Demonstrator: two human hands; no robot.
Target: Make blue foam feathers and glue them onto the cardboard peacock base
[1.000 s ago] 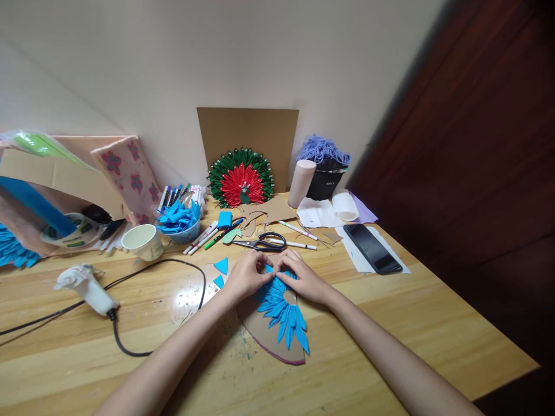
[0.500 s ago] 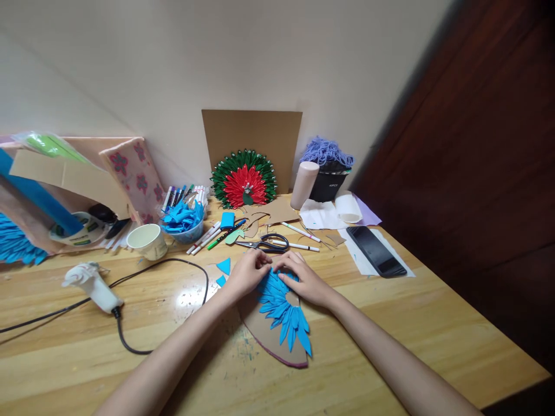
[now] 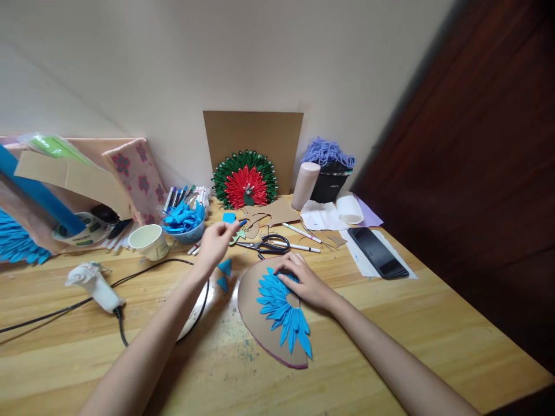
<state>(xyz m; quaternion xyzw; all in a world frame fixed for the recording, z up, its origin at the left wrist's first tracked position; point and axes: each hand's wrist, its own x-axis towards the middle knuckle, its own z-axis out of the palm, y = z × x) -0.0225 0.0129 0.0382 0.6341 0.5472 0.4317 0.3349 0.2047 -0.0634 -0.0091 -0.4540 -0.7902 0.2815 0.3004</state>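
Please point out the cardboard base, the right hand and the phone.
Cardboard base [image 3: 261, 325]: head view, on its bare brown surface.
Right hand [image 3: 309, 281]: head view, on its back.
Phone [image 3: 378, 253]: head view, mid-screen.

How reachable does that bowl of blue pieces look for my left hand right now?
Probably yes: your left hand is just to the right of the bowl of blue pieces, with nothing apparent between them.

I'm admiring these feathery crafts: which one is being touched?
The blue fan lying in front, under the right hand. The red-and-green fan behind and the blue fringe at far left have no hand on them.
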